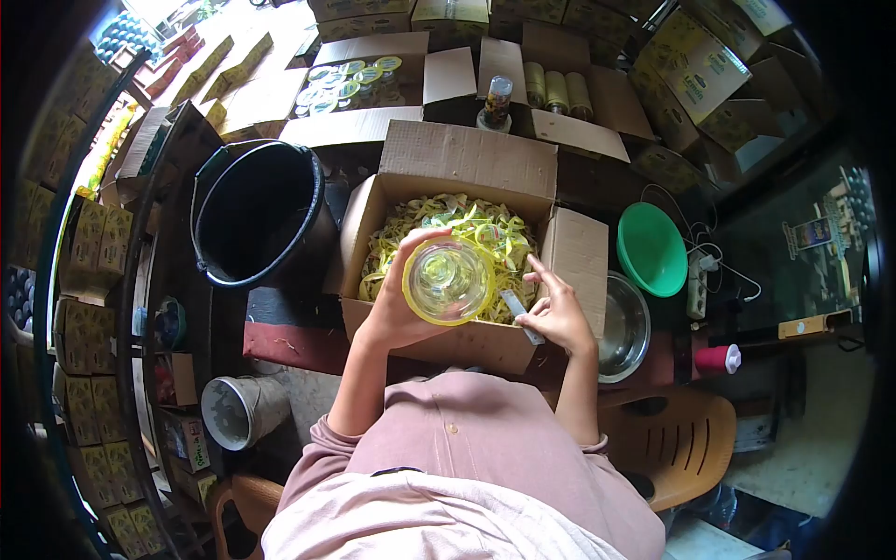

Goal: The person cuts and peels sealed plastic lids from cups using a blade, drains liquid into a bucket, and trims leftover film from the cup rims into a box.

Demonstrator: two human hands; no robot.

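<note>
My left hand (384, 313) is wrapped round the side of a clear plastic cup (448, 282) with a yellow rim, its round end facing up toward me. Between the thumb and fingers of my right hand (563, 315) is a small flat grey cutter blade (520, 315); its index finger is extended. The blade is just right of the cup, apart from it. Both hands are above an open cardboard box (467, 154) filled with yellow and clear plastic strips (511, 241).
A black bucket (257, 271) stands left of the box. To the right are a green basin (651, 247) and a metal bowl (635, 327). Behind are a carton of yellow-rimmed cups (347, 86), a jar (497, 103) and rolls (556, 91). A grey bucket (233, 411) is lower left.
</note>
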